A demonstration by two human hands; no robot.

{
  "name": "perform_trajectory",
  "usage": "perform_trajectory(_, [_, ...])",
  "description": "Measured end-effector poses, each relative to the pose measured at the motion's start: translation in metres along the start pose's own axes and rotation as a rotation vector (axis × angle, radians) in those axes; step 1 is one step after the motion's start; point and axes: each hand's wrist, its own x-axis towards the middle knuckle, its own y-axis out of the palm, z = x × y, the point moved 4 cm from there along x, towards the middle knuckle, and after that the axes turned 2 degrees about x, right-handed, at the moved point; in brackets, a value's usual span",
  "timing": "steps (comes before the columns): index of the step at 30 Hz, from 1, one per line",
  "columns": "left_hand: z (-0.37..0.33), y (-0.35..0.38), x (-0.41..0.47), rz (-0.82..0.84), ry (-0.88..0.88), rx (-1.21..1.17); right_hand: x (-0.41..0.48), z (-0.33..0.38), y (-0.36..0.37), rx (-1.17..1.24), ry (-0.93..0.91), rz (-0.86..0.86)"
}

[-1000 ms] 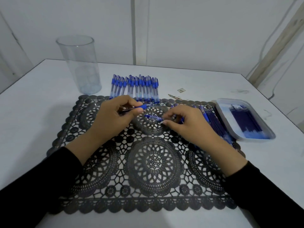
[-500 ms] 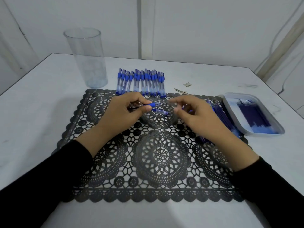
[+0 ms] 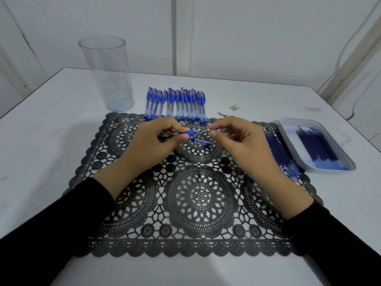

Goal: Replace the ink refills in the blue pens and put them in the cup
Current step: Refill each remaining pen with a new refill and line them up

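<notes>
My left hand (image 3: 152,142) grips a blue pen (image 3: 190,132) by its barrel, tip pointing right, just above the black lace mat (image 3: 198,203). My right hand (image 3: 241,141) pinches the pen's tip end with thumb and forefinger. A blue pen cap (image 3: 200,142) lies on the mat under the pen. A row of several capped blue pens (image 3: 177,105) lies beyond the mat. The tall clear cup (image 3: 107,73) stands at the back left, with nothing in it. Several loose blue refills (image 3: 282,153) lie on the mat's right edge.
A shallow clear tray (image 3: 342,159) holding dark blue refills (image 3: 317,146) sits at the right of the white table (image 3: 41,141). A small scrap (image 3: 234,107) lies behind the mat. The wall stands close behind the table.
My right hand left the cap on the mat and rose to the pen's tip, which it now pinches. The left hand keeps holding the pen in the same place.
</notes>
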Motion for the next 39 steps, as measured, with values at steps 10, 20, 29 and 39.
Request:
perform_trajectory(10, [-0.007, 0.005, 0.000, -0.001, 0.102, -0.012, -0.001, 0.003, 0.007, -0.086, 0.006, 0.046])
perform_trajectory(20, [-0.010, 0.006, 0.000, 0.007, 0.119, -0.012, -0.004, 0.008, 0.004, -0.178, -0.144, 0.109])
perform_trajectory(29, [-0.010, 0.006, 0.000, 0.008, 0.129, -0.005, -0.004, 0.007, 0.005, -0.243, -0.168, 0.110])
perform_trajectory(39, [-0.012, 0.004, 0.001, -0.003, 0.171, 0.012, -0.005, 0.009, 0.006, -0.221, -0.187, 0.112])
